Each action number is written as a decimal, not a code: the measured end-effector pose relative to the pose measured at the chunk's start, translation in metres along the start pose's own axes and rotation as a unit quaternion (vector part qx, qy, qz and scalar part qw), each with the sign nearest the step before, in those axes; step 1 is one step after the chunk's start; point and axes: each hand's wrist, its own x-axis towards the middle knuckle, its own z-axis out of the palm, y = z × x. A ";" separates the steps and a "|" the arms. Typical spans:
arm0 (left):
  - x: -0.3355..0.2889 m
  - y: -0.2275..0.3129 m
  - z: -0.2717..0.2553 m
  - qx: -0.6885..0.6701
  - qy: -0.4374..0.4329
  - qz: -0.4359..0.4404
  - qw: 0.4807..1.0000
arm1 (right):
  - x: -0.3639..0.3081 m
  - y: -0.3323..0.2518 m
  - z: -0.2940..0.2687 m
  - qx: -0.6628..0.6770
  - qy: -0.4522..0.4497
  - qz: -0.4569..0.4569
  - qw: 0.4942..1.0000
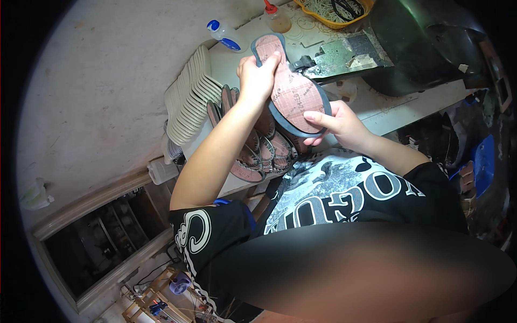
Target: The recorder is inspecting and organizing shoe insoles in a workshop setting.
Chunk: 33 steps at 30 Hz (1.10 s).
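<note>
A shoe sole [293, 91] with a reddish-brown face and a dark blue rim is held up between both hands over the white workbench [388, 110]. My left hand [257, 78] grips its upper end, with the thumb on the face. My right hand [336, 124] holds the lower end by the rim. Below the sole lies a fanned pile of similar reddish soles [264, 151]. A row of cream-coloured soles [188, 97] stands on edge to the left of my left hand.
A dark machine [414, 48] with a metal plate stands at the back right. Behind the sole are a white bottle with a blue cap [223, 35], a glue bottle with a red tip [276, 19] and a yellow basket [334, 13]. A blue object [484, 161] sits at the right.
</note>
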 end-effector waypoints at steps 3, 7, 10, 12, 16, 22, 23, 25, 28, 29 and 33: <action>0.017 -0.004 -0.012 0.013 -0.064 -0.088 0.994 | 0.007 0.000 0.010 0.047 0.018 -0.017 0.999; 0.014 0.026 -0.017 0.202 0.086 0.202 0.954 | 0.017 -0.004 0.015 0.056 0.043 -0.019 0.997; 0.027 0.064 -0.043 0.246 -0.182 0.308 0.901 | 0.028 -0.005 0.015 0.051 0.055 -0.039 0.996; 0.033 0.067 -0.050 0.287 -0.413 0.328 0.799 | 0.034 -0.006 0.017 0.061 0.050 -0.040 0.996; 0.039 0.082 -0.049 0.337 -0.473 0.216 0.784 | 0.033 -0.012 0.019 0.081 0.051 -0.032 0.995; 0.043 0.079 -0.058 0.305 -0.482 0.176 0.802 | 0.029 -0.010 0.022 0.069 0.041 -0.080 0.994; 0.043 0.078 -0.058 0.305 -0.484 0.174 0.801 | 0.030 -0.009 0.021 0.084 0.046 -0.077 0.992; 0.041 0.075 -0.059 0.235 -0.511 0.113 0.819 | 0.030 -0.008 0.021 0.086 0.055 -0.074 0.992; 0.036 0.066 -0.062 0.186 -0.473 0.160 0.846 | 0.033 -0.011 0.020 0.077 0.068 -0.056 0.993; 0.034 0.064 -0.064 0.186 -0.473 0.157 0.847 | 0.033 -0.012 0.019 0.068 0.076 -0.038 0.994; 0.024 0.058 -0.068 0.179 -0.454 0.088 0.869 | 0.033 -0.017 0.022 0.083 0.091 -0.063 0.990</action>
